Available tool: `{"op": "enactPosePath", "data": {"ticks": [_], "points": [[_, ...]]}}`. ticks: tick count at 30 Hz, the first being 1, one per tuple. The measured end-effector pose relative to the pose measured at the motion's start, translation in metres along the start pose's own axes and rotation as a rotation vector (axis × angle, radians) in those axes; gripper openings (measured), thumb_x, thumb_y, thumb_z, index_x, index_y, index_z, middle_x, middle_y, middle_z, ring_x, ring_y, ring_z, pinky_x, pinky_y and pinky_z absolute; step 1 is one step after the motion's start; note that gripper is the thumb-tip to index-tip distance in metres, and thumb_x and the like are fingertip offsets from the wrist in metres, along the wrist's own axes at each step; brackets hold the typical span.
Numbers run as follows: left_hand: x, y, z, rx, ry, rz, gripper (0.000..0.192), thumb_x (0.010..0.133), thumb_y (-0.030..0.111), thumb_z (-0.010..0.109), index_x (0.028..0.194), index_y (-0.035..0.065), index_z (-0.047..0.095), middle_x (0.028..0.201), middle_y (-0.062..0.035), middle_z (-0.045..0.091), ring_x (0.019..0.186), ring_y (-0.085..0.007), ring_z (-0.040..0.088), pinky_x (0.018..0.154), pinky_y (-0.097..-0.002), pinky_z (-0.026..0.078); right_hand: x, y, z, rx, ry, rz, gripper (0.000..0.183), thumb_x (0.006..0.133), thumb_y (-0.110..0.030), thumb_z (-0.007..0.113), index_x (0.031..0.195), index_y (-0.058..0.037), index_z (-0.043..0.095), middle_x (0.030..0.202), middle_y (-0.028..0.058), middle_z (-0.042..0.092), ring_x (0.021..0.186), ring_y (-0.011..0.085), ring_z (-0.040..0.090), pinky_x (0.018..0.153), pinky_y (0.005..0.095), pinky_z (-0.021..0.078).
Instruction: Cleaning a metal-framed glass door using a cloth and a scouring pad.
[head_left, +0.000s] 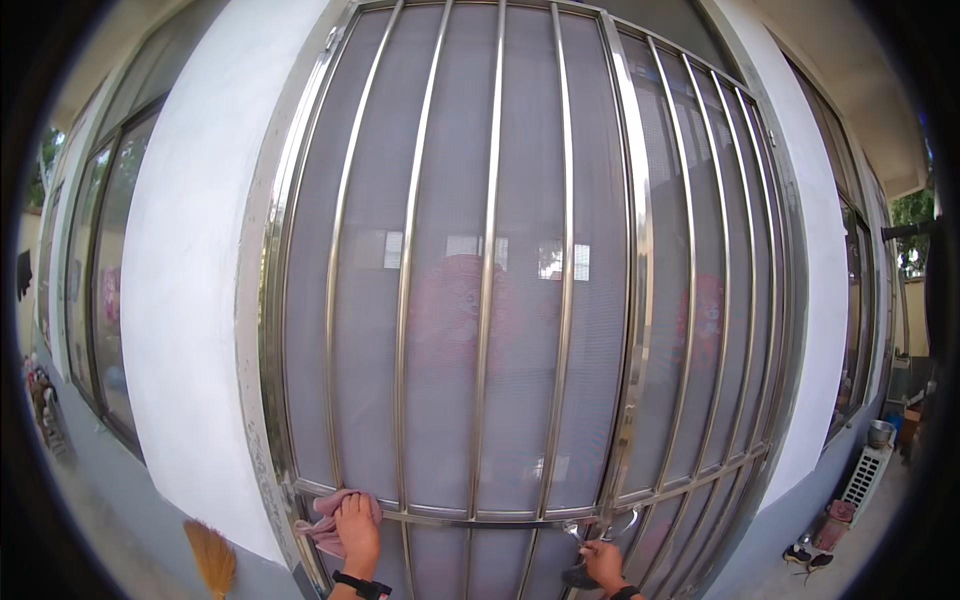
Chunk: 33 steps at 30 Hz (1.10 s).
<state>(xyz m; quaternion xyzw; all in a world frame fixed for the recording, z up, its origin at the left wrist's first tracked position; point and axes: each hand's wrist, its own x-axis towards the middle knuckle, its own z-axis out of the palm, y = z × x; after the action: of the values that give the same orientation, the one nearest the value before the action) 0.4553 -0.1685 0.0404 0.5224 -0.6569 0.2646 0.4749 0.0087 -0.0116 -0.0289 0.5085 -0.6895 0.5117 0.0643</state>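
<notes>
A stainless-steel barred door (491, 225), with mesh panels behind its bars, fills the view before me. My left hand (358, 529) presses a pink cloth (324, 525) against the left end of its horizontal rail (495, 519). At the meeting edge of the two leaves, my right hand (602, 562) has its fingers closed around a metal door handle (573, 530), partly covered by them. A dark object (579, 577) shows under that hand; its kind is unclear. Just to the right is a curved metal handle (624, 523) on the narrower leaf.
A straw broom (210, 551) leans by the white wall (184, 285) on the left. At the right stand a pair of dark shoes (807, 556), a white slotted block (864, 478) and a metal pot (880, 433). Windows (112, 285) flank the doorway.
</notes>
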Motion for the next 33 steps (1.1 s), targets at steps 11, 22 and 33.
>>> {"op": "enactPosePath", "data": {"ticks": [11, 22, 33], "points": [[-0.021, 0.055, -0.013, -0.393, -0.021, -0.149, 0.034, 0.079, 0.008, 0.057, 0.112, 0.0063, 0.058, 0.116, -0.0085, 0.061, 0.115, -0.028, 0.054, 0.092, -0.0421, 0.044, 0.008, 0.032, 0.012, 0.126, -0.068, -0.042, 0.018, 0.081, -0.018, 0.069, 0.084, -0.0003, 0.072, 0.069, 0.014, 0.067, 0.063, 0.0209, 0.066, 0.061, 0.0313, 0.049], [-0.008, -0.008, -0.011, -0.05, -0.033, -0.061, 0.038, 0.08, 0.009, 0.053, 0.118, 0.0062, 0.057, 0.119, -0.0085, 0.06, 0.116, -0.0264, 0.053, 0.091, -0.042, 0.041, 0.011, -0.017, 0.001, -0.008, -0.073, 0.002, 0.016, 0.081, -0.018, 0.068, 0.084, -0.0021, 0.073, 0.07, 0.0126, 0.069, 0.065, 0.0265, 0.068, 0.062, 0.0351, 0.0504], [-0.026, 0.02, -0.029, -0.586, 0.124, -0.153, 0.045, 0.07, -0.011, 0.056, 0.112, 0.003, 0.06, 0.11, -0.0137, 0.064, 0.108, -0.0298, 0.059, 0.094, -0.0375, 0.046, -0.007, -0.026, -0.022, -0.156, -0.12, -0.069, 0.031, 0.091, -0.034, 0.059, 0.099, -0.0065, 0.07, 0.091, 0.0191, 0.068, 0.086, 0.0406, 0.064, 0.076, 0.0473, 0.0499]]}}
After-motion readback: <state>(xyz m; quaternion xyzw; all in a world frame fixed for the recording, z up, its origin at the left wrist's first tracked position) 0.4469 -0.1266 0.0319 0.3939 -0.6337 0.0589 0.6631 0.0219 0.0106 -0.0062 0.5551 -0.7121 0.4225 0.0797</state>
